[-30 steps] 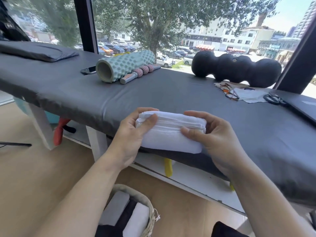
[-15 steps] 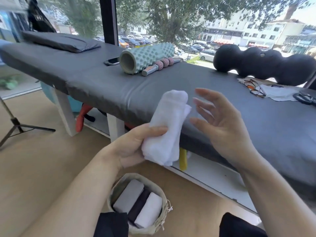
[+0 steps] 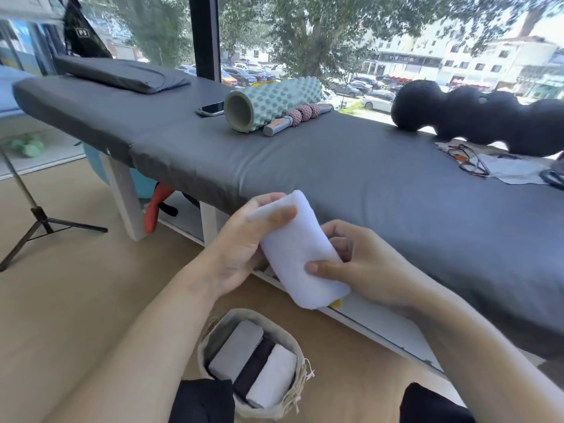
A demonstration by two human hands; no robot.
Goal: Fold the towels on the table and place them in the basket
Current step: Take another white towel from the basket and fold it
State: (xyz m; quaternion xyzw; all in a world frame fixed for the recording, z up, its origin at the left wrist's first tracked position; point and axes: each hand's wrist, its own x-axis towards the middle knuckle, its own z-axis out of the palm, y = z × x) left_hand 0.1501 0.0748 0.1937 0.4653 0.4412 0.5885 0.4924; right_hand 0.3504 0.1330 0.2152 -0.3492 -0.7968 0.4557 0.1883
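Note:
A folded white towel (image 3: 297, 254) hangs in the air in front of the grey table (image 3: 381, 190), held between both hands. My left hand (image 3: 244, 251) grips its upper end, thumb across the top. My right hand (image 3: 363, 267) holds its lower right side with the thumb pressed on the front. Below on the floor stands a grey fabric basket (image 3: 213, 334) with three folded towels in it: a grey one (image 3: 236, 351), a dark one (image 3: 251, 370) and a white one (image 3: 271, 377).
On the table lie a teal foam roller (image 3: 274, 102), a massage stick (image 3: 294, 117), a phone (image 3: 210, 109), a black peanut roller (image 3: 476, 117), a dark cushion (image 3: 122, 74) and glasses on a cloth (image 3: 470, 160). A tripod (image 3: 33, 218) stands at the left.
The towel left the table edge, turned upright in my left hand, and now sits lower over the basket. My right hand let go, then took hold of it again.

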